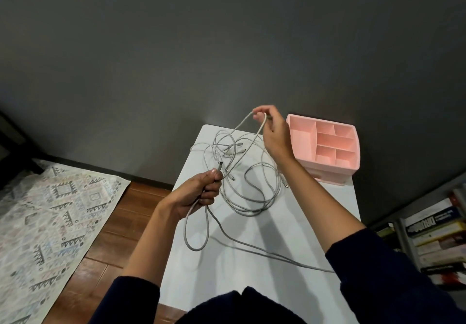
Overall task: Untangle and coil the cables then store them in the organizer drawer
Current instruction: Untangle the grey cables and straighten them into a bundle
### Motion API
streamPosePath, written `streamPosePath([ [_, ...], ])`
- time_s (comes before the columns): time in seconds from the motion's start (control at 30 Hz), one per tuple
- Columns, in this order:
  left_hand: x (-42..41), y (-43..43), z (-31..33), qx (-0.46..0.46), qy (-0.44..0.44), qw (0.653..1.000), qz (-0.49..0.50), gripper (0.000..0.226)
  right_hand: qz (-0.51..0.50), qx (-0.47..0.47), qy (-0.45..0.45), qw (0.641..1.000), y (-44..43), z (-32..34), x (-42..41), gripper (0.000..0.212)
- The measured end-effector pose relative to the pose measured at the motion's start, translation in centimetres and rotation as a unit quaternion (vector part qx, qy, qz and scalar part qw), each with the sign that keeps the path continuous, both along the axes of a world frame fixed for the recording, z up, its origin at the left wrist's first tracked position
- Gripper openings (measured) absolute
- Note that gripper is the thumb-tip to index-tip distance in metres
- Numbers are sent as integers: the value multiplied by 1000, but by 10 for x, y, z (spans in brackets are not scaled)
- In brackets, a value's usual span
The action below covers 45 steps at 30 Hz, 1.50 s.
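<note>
Leftward, the left grip (201, 192) clamps a grey cable end, a loop hanging below it. Tangled cables (248, 211) lie on the white table (277, 273); the right grip (273, 132) pinches one strand held above them, just beside the pink organizer (335, 170).

my left hand (201, 193) is low with fingers curled tight round a grey cable (195, 249), my right hand (273, 134) raised higher and farther forward, thumb and fingertips pinching cable too, both forearms bare below dark sleeves.
</note>
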<state>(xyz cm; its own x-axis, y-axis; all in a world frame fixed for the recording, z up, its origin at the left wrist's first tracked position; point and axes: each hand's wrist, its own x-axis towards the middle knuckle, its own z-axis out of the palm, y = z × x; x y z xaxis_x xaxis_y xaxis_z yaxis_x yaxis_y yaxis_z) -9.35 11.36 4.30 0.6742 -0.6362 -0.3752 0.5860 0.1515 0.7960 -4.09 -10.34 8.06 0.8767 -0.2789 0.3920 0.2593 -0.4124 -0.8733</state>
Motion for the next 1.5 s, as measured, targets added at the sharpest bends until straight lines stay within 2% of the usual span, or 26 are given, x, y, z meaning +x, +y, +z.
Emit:
streamPosePath([
  [0.07,0,1,3,-36,2,999,-3,26,-33,17,-6,999,-1,5,4,12],
  [0.17,-1,4,3,-56,-6,998,-38,26,-43,106,126,985,-1,0,8,20],
  [0.23,-2,6,1,-39,-19,997,-70,23,-4,200,200,959,0,-6,8,18],
  [0.33,-7,11,-5,12,-31,993,-112,25,21,270,230,935,-3,0,7,39],
  [0.4,-8,14,-10,45,-24,993,-110,27,37,367,217,904,-4,13,6,41],
  [0.47,-8,15,-14,84,-16,992,-93,29,29,468,195,861,-4,25,10,21],
  [0.5,-8,15,-15,102,-15,991,-88,29,21,514,191,836,-3,29,14,19],
  [0.57,-8,13,-20,133,-17,987,-84,30,18,593,224,773,-2,34,21,30],
  [0.6,-8,13,-22,149,-21,985,-84,31,34,603,255,755,-3,36,23,33],
  [0.63,-9,12,-24,164,-25,983,-84,32,55,584,288,757,-4,38,26,33],
  [0.7,-11,11,-27,180,-29,980,-84,32,85,513,313,795,-3,41,27,29],
  [0.8,-10,11,-29,188,-32,978,-81,32,88,442,260,854,2,49,28,27],
  [0.87,-9,11,-28,185,-32,979,-74,32,93,414,222,878,3,56,29,32],
  [1.03,-5,9,-23,177,-40,982,-56,31,100,402,189,890,-1,70,24,32],
  [1.37,-1,13,-20,188,-60,979,-52,29,91,311,172,930,-30,76,-31,20],
  [1.5,4,14,-13,180,-77,980,-20,28,71,309,221,922,-56,74,-63,12],
])
